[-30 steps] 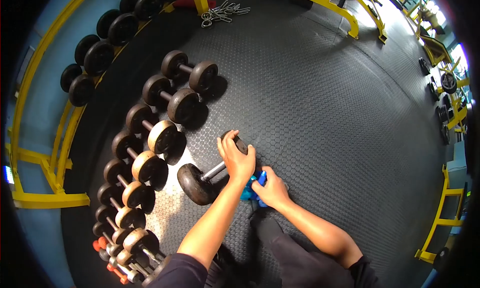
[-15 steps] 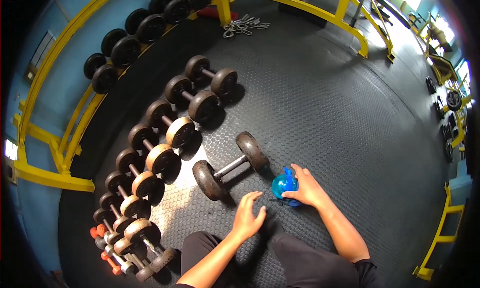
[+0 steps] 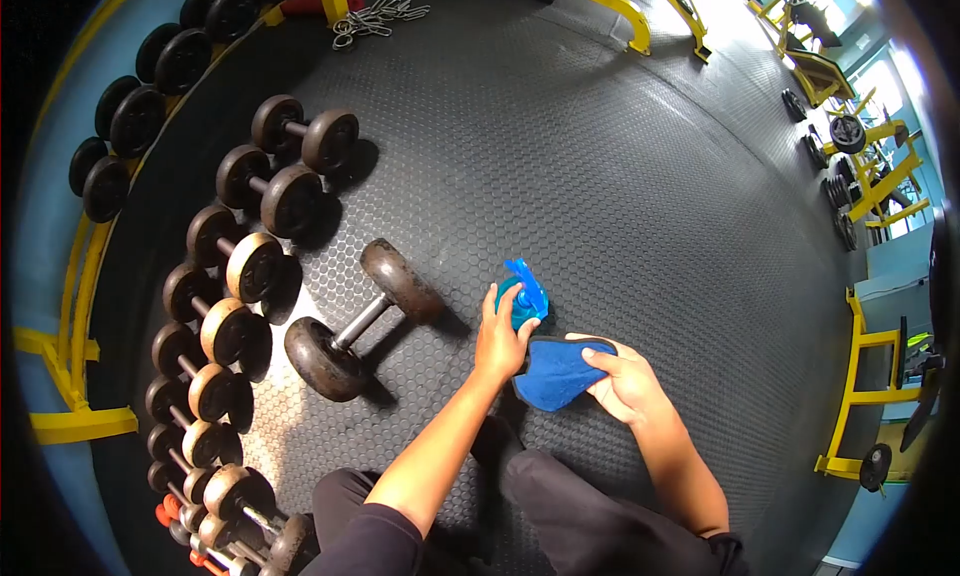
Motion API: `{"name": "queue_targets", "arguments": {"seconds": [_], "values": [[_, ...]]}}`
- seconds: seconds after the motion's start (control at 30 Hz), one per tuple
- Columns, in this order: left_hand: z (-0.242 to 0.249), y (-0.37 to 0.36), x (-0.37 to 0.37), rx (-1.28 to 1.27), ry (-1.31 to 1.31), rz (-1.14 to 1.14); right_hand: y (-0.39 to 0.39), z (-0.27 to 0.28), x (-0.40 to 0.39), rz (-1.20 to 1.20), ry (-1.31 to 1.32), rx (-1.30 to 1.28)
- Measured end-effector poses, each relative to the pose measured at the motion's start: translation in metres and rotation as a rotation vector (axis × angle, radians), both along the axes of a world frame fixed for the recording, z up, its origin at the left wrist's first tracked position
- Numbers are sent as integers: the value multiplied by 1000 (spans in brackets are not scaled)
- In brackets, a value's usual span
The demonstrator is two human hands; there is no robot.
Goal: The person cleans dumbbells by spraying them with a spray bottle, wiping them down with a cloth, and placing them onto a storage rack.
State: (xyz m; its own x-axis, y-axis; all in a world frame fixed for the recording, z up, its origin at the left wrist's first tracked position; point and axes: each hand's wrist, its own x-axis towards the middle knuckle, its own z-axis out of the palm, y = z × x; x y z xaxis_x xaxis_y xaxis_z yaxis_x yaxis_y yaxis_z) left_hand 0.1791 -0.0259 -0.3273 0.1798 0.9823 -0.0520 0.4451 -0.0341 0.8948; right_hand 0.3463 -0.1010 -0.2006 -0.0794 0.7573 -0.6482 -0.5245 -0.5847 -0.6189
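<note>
My left hand (image 3: 497,341) is closed around a teal spray bottle (image 3: 534,296) with a blue head, seen from above. Its fingers cover much of the bottle's left side. Just to the right, my right hand (image 3: 630,384) pinches a blue cloth (image 3: 560,374) with dark edging, the thumb lying on top. The cloth's left end hangs close to my left wrist. A worn dark dumbbell (image 3: 362,321) with a bare metal handle lies on the floor, left of both hands and touched by neither.
A curved row of dumbbells (image 3: 228,328) lines the floor on the left. Behind it, more stand on a yellow rack (image 3: 80,316). Metal collar clips (image 3: 375,18) lie at the far end. Yellow machine frames (image 3: 850,391) stand on the right. Black textured matting (image 3: 640,206) covers the floor.
My left hand has moved to the bottle and taken hold of it. The right hand has left the bottle and now holds a blue cloth. The view has shifted right.
</note>
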Motion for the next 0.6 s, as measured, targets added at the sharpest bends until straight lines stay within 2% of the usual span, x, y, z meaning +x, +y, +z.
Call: {"name": "queue_targets", "arguments": {"seconds": [0.07,0.1,0.13,0.17,0.2,0.23,0.27,0.33,0.47,0.53,0.57,0.6], "values": [[-5,-4,-1,140,54,145,-7,26,-4,-114,53,114],[11,-10,-8,38,-66,218,-9,39,-7,-171,89,190],[34,-23,-17,-147,-315,229,-13,38,-12,-174,93,190],[33,-39,-24,-84,-485,116,-18,34,-20,-288,50,188],[55,-58,-28,-249,-619,-39,-24,28,-27,-394,9,189],[60,-79,-32,-125,-518,-134,-28,13,-33,-321,-56,-16],[82,-90,-39,-62,-351,-205,-34,-17,-33,-147,-25,-57],[102,-111,-38,-43,-275,3,-48,-44,-36,-164,276,-52],[99,-124,-66,56,-117,81,-23,-15,-59,-21,331,-142],[103,-125,-80,316,17,49,-14,0,-76,-6,295,-47],[108,-126,-89,308,30,67,-10,19,-84,34,223,-12],[117,-123,-102,347,-1,50,-3,25,-96,41,349,123]]}}
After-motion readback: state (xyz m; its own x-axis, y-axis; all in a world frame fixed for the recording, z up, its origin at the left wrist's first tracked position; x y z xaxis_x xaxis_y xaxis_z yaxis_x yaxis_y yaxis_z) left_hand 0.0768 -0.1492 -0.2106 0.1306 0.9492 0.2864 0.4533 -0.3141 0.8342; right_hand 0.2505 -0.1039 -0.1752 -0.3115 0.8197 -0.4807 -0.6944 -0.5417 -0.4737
